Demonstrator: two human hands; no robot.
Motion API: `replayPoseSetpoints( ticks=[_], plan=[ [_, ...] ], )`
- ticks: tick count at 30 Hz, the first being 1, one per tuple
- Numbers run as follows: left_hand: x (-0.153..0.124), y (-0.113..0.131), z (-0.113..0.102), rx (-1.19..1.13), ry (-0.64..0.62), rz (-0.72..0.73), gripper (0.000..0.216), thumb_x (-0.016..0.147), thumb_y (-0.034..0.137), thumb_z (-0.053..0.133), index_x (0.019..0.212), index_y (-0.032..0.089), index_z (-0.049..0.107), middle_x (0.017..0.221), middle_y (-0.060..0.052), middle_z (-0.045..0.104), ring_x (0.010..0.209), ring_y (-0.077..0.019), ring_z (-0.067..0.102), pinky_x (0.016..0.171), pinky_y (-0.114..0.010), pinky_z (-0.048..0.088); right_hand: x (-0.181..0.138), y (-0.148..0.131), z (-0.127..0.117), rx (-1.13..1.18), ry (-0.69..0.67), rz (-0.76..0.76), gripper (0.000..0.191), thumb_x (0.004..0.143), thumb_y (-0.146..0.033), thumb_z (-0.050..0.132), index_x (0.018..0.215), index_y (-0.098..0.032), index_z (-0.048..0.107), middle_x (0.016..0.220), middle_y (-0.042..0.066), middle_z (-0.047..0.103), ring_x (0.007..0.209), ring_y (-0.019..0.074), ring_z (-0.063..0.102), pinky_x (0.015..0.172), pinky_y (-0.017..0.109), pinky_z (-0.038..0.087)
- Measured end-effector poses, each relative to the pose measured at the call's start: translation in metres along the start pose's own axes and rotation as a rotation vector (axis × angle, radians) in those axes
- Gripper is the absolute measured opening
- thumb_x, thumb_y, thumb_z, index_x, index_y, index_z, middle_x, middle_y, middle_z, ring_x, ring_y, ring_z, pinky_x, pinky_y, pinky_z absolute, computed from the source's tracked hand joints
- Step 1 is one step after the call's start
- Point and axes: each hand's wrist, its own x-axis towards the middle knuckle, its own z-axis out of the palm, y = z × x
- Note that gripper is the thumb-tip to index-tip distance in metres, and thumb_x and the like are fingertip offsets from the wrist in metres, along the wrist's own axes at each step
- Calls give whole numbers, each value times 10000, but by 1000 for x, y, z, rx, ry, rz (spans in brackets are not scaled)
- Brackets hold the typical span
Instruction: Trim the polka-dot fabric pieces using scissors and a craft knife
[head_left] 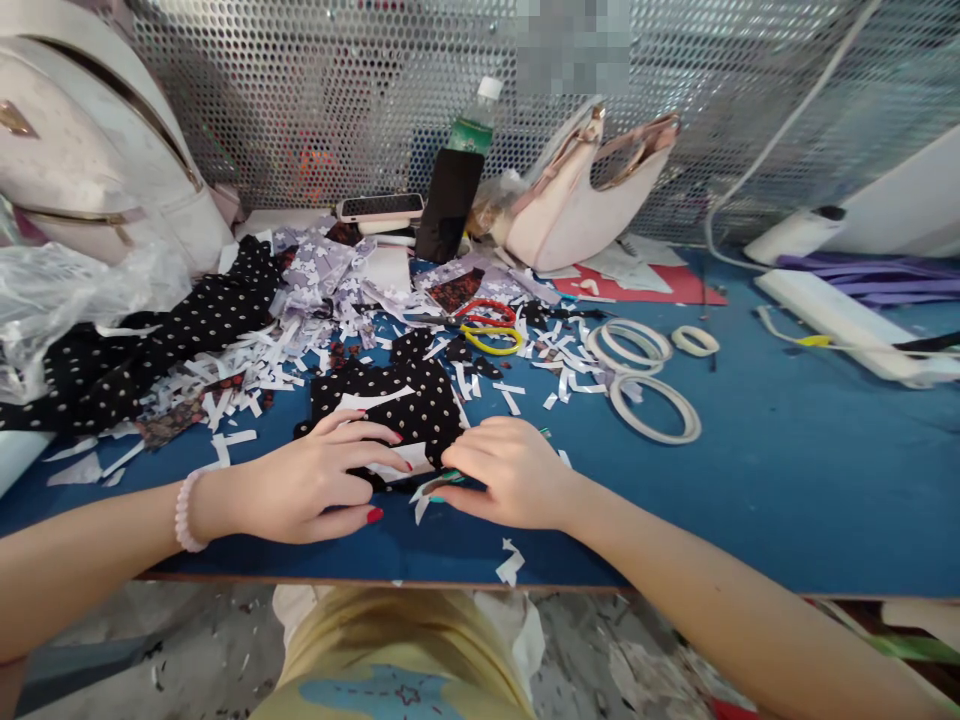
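Note:
A piece of black fabric with white dots (420, 390) lies on the table in front of me, with white paper strips (397, 462) on it. My left hand (322, 475) rests over its lower left part, fingers spread and fingertips on the fabric and paper. At the lower right edge of the fabric, my right hand (510, 475) is closed around a small green tool (453, 478), mostly hidden by the fingers. A thin curled scrap (421, 505) hangs by its tip.
Yellow-and-red-handled scissors (491, 342) lie behind the fabric among paper and cloth scraps (255, 370). White tape rolls (655, 408) are to the right. Further back stand a phone (448, 205), a bottle (474, 125), a handbag (562, 215) and a backpack (97, 130).

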Motion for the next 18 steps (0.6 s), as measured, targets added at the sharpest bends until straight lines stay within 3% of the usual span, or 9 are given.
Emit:
replayPoseSetpoints(
  ticks=[3,6,11,14,18],
  plan=[
    [1,-1,-5,-65,9,33,231,934,155,515,750,188,652,1272,-77,652,1314,-239,474,1138,-393,380,0,6,-3,-67,-20,80,402,1011,-444,389,813,-168,604,635,31,637,572,142,556,582,275,303],
    [1,-5,-6,-103,19,51,141,934,150,516,939,176,654,1255,-93,653,1305,-208,480,1124,-335,404,1,11,-5,-166,-57,148,354,1019,-352,362,821,-167,589,596,26,616,537,144,538,556,268,282],
    [-4,-22,-5,47,9,-15,330,958,213,515,1283,198,567,1363,-111,584,1357,-251,435,1159,-457,347,3,10,-2,-278,-68,130,313,991,-250,380,744,-173,556,504,-2,553,451,133,485,521,272,233],
    [-9,-33,-4,120,-53,-68,411,964,307,529,1362,207,519,1493,-128,456,1430,-302,335,1181,-546,270,4,7,0,-301,-79,113,314,991,-251,386,735,-178,553,500,-4,554,453,131,484,527,277,233],
    [-12,-39,-2,147,-113,-73,460,981,340,497,1414,188,475,1568,-142,334,1476,-302,245,1202,-533,225,4,6,1,-310,-82,100,308,993,-240,397,742,-172,560,501,-3,556,456,126,490,536,279,243]
  ],
)
